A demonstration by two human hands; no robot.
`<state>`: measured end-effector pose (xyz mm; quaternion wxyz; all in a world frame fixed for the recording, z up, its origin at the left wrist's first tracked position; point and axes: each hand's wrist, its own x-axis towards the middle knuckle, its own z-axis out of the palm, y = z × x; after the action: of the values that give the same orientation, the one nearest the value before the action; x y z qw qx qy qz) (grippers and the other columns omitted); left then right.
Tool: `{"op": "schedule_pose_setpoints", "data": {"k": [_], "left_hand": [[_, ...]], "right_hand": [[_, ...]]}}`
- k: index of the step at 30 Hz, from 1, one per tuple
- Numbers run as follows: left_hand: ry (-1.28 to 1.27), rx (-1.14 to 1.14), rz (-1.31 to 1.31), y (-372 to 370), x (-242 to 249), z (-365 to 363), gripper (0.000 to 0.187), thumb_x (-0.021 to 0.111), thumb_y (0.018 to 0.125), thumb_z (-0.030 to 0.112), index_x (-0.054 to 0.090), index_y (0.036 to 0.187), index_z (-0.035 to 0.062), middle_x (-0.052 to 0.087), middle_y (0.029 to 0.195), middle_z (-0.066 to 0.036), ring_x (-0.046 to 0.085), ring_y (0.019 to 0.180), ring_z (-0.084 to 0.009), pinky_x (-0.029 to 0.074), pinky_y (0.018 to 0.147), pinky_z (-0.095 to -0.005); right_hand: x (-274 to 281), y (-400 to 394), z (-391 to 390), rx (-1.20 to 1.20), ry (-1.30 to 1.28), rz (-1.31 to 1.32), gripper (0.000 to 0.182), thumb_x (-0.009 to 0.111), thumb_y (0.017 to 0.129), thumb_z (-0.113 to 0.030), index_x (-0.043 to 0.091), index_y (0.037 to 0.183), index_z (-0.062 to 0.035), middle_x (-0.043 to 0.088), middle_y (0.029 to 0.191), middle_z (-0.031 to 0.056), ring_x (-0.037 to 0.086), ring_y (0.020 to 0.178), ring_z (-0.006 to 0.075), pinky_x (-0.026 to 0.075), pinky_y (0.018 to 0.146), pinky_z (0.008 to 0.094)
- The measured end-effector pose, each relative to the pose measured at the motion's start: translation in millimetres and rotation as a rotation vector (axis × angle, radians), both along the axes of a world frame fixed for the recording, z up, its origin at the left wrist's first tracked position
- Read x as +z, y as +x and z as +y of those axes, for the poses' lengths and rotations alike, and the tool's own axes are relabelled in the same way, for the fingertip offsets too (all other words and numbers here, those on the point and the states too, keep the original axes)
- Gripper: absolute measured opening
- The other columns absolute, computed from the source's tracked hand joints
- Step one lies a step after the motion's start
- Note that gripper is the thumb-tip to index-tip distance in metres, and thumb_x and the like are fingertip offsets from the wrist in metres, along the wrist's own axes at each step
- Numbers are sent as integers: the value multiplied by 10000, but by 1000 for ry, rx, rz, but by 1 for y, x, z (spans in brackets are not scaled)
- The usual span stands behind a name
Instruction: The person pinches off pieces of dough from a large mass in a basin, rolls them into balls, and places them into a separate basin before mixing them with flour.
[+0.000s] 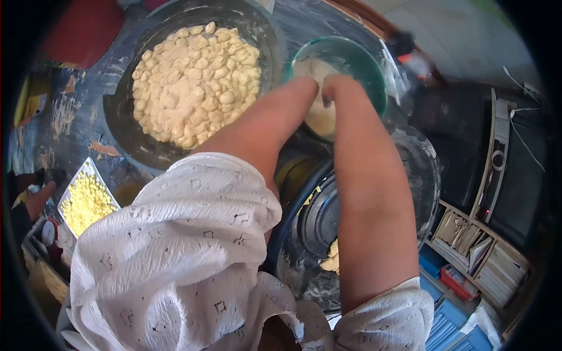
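Observation:
Both of my arms reach over a green bowl (374, 64) with cloudy, pale liquid (321, 120) in it. My left hand (305, 88) bends down inside the rim, its fingers hidden. Close beside it, my right hand (342, 86) also points down into the bowl, and its fingertips are mostly out of sight. Whether either hand grips anything does not show. Left of the bowl stands a large dark basin (120, 120) heaped with pale, rounded dough-like lumps (196, 88), with a powdery patch on top.
Below my right forearm is a black tub (293, 257) with ridged black parts and a yellowish lump (331, 257). A white tray (113, 198) of small yellow pieces lies left. Another person's hand (42, 196) shows beyond it. Shelves with papers (468, 243) stand right.

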<state>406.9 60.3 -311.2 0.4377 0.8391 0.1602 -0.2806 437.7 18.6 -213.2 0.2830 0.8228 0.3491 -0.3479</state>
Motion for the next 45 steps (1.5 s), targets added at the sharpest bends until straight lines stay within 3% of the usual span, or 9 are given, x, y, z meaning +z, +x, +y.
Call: {"op": "schedule_pose_setpoints", "data": {"k": [13,20,22,25,27,28,30,37,45], "left_hand": [[-301,-63,263,22,-60,-40,507,705,653,282,579,1108,96,511,1209,-104,485,1101,-267,414,880,-396],[-473,-33,330,35,-79,-4,527,712,646,289,574,1116,97,511,1212,-97,481,1108,-259,417,878,-387],[-410,-73,180,20,-34,16,467,670,686,256,572,1109,86,543,1134,-94,495,1031,-237,419,844,-375],[-253,-150,-126,-2,38,53,355,584,765,192,567,1095,63,607,979,-87,524,878,-191,423,777,-352],[-359,198,-303,-11,62,67,306,592,754,178,591,1032,51,623,896,-69,549,785,-164,449,711,-331],[-350,210,-314,-16,73,70,306,592,754,178,591,1032,51,623,896,-69,549,785,-164,449,711,-331],[-192,425,-511,-29,94,72,290,594,744,171,599,1008,51,626,905,-62,554,754,-141,456,684,-312],[182,539,-668,-142,191,88,258,568,716,134,606,936,6,622,792,-191,606,657,-292,471,595,-355],[445,544,-771,-229,208,111,263,512,673,33,599,921,38,615,827,-195,590,798,-334,454,702,-379]], "right_hand": [[25,19,-7,-235,353,-151,327,455,787,-136,594,1080,-96,529,1189,100,508,1094,268,432,876,371],[-3,44,-3,-279,507,-193,315,469,766,-151,602,1041,-75,554,1131,136,530,1054,281,449,841,360],[-30,71,1,-147,794,-239,299,517,761,-194,623,1017,-83,571,1117,125,558,1000,316,448,827,378],[2,48,1,-619,988,18,359,513,791,-261,581,1035,-6,563,1103,179,540,1011,341,430,842,389],[13,34,5,-1166,1090,350,405,450,869,-343,497,1115,-24,523,1130,159,511,1020,292,426,832,463],[14,28,7,-1148,1095,357,405,450,869,-343,497,1115,-24,523,1130,159,511,1020,292,426,832,463],[12,17,11,-1418,1189,1135,431,430,879,-320,436,1191,-22,510,1157,144,519,1024,308,414,867,485],[68,-95,53,-1415,1239,1660,268,434,881,-194,489,1074,-17,553,1012,142,559,907,278,480,784,430],[83,-162,65,-1119,1203,1660,290,377,898,-127,443,1147,7,520,1087,155,560,914,276,476,811,380]]}}
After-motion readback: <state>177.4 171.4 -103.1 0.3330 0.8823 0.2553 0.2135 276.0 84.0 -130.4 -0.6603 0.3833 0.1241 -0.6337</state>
